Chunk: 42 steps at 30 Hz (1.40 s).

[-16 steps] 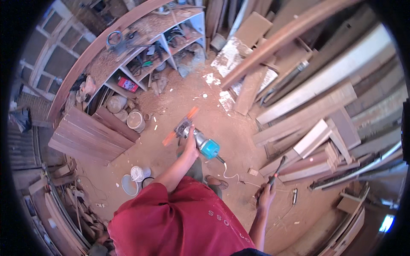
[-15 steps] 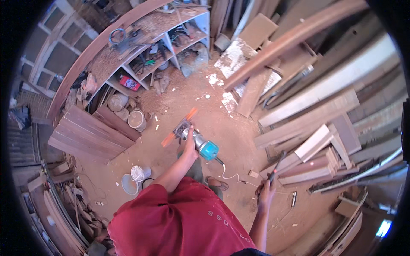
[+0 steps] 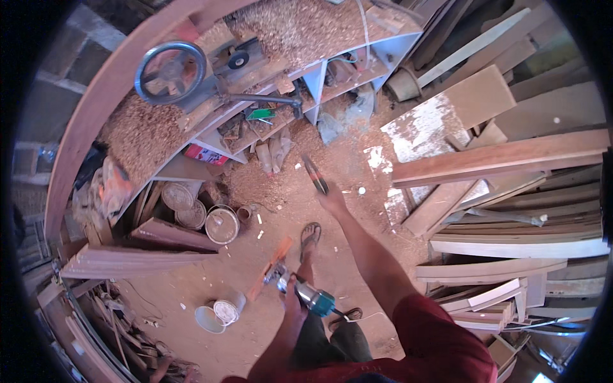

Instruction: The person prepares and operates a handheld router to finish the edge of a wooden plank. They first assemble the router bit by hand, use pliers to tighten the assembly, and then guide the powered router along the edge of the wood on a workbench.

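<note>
In my left hand (image 3: 292,303) is a trim router (image 3: 316,299) with a silver body and a teal end cap. An orange bar (image 3: 271,267) crosses its base end, and a pale cord trails from the teal end. My fingers are wrapped round the silver body, above my legs. My right arm stretches forward, and the right hand (image 3: 332,200) is closed round a long, dark, pointed hand tool (image 3: 313,173) with a reddish patch. Its exact kind is too blurred to tell. The tool's tip points toward the bench and touches nothing.
Ahead is a shelved workbench (image 3: 287,35) covered in shavings, with a metal handwheel (image 3: 138,71) on it. Buckets (image 3: 222,226) and reddish boards (image 3: 137,263) stand left. Two pale pails (image 3: 228,311) are on the floor. Stacked planks (image 3: 511,246) and a long beam (image 3: 498,158) fill the right.
My right hand has swung from the lower right to far forward, still holding the dark tool. The view has moved closer to the bench. The router stays in my left hand, lower in the picture.
</note>
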Each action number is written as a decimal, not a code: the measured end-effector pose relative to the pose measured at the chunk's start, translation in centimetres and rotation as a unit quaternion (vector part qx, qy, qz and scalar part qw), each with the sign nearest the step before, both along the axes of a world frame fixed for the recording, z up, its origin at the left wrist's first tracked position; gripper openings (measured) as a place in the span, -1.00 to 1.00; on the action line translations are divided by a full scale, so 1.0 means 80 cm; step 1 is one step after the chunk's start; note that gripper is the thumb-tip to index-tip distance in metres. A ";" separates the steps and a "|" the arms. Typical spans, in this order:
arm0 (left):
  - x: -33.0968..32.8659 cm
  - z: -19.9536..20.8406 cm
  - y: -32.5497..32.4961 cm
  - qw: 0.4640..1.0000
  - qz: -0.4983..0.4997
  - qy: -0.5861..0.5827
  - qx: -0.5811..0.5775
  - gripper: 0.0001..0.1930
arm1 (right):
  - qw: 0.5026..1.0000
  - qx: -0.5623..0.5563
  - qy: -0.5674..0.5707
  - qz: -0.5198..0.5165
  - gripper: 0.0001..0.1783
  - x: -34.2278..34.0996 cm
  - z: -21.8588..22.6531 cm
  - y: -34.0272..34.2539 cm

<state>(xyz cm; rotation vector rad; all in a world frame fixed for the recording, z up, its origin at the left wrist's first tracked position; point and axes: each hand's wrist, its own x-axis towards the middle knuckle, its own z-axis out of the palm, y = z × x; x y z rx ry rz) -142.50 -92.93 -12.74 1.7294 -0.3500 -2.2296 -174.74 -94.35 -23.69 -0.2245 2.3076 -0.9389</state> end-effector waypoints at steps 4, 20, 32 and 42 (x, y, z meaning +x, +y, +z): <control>0.011 -0.011 -0.014 0.997 0.037 -0.040 0.047 -0.62 | 0.995 -0.055 0.076 -0.022 -0.39 -0.126 -0.038 -0.195; 0.009 0.014 0.019 0.988 -0.145 0.047 0.015 -0.45 | 0.932 -0.199 -0.276 0.121 -0.53 0.142 0.200 0.234; 0.211 0.352 0.414 0.744 -0.601 0.285 0.063 -0.43 | 0.844 -0.273 0.117 -0.446 -0.06 0.806 0.488 0.528; 0.606 0.583 0.793 0.309 -0.808 0.463 0.195 -0.18 | 0.376 -0.264 0.542 -0.704 -0.24 1.096 0.702 0.862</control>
